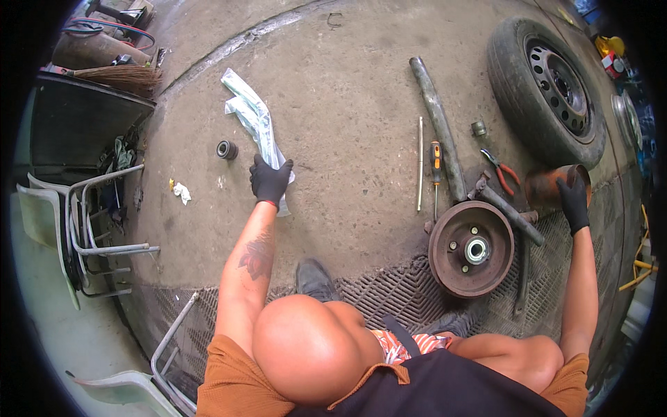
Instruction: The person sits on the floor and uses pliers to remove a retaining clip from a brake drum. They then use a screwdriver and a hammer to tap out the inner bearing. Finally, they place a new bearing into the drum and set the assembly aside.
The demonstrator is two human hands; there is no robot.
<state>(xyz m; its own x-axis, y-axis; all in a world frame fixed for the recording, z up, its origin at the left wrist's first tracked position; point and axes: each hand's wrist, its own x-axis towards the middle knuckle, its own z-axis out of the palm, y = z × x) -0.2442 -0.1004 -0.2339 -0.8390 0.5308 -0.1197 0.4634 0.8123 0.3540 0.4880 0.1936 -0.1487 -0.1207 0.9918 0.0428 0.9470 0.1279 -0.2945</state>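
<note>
My left hand (269, 179), in a black glove, has its fingers closed on a long, crumpled clear plastic bag (251, 115) low over the concrete. A short black-and-metal cylindrical part (226, 149) stands just left of it. My right hand (573, 201), also gloved in black, grips the rim of a rusty, open-ended metal cylinder (544, 187) lying on its side. Nearer to me, a rusty brake drum (445, 267) rests with its bright hub facing up. A hammer (511, 212) lies beside the drum, by red-handled pliers (509, 179).
An orange-and-black screwdriver (435, 163), a thin rod (420, 167) and a long metal pipe (439, 121) lie beyond the drum. A small metal socket (479, 128) sits near the tyred wheel (549, 90) at far right. Chairs (52, 208) and a broom (114, 74) are left.
</note>
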